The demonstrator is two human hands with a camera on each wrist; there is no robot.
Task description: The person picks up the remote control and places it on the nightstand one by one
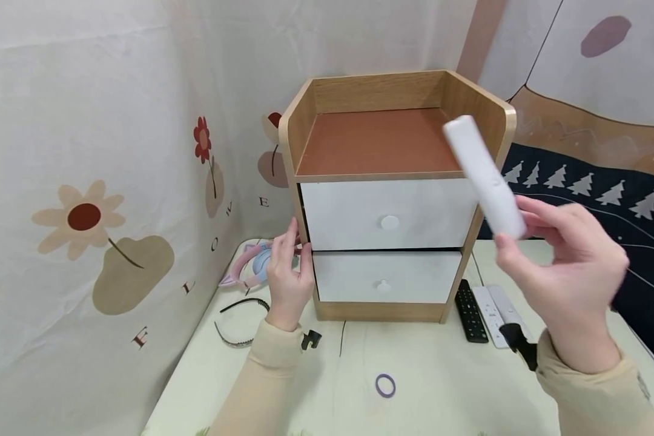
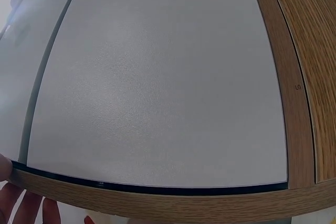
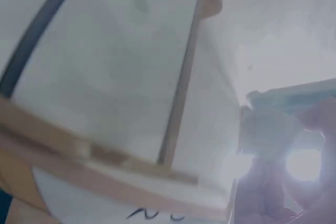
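My right hand (image 1: 572,278) holds a slim white remote control (image 1: 485,175) by its lower end, thumb and fingers on either side, raised in front of the cabinet's right side. The small wooden cabinet (image 1: 378,312) has two white drawers with round knobs, an upper drawer (image 1: 349,215) and a lower drawer (image 1: 349,275), under a brown top tray. At its left edge rests my left hand (image 1: 289,278), thumb against the front and fingers along the outer side. The left wrist view shows the fingers (image 2: 26,211) beside the wooden edge. Glare and blur hide the right wrist view's detail.
Pink and blue headphones (image 1: 245,266) and a black headband (image 1: 234,344) lie left of the cabinet. To its right are a black remote control (image 1: 470,312) and a white power strip (image 1: 489,315). A purple ring (image 1: 378,386) lies in front. Patterned cloth (image 1: 114,79) surrounds the table.
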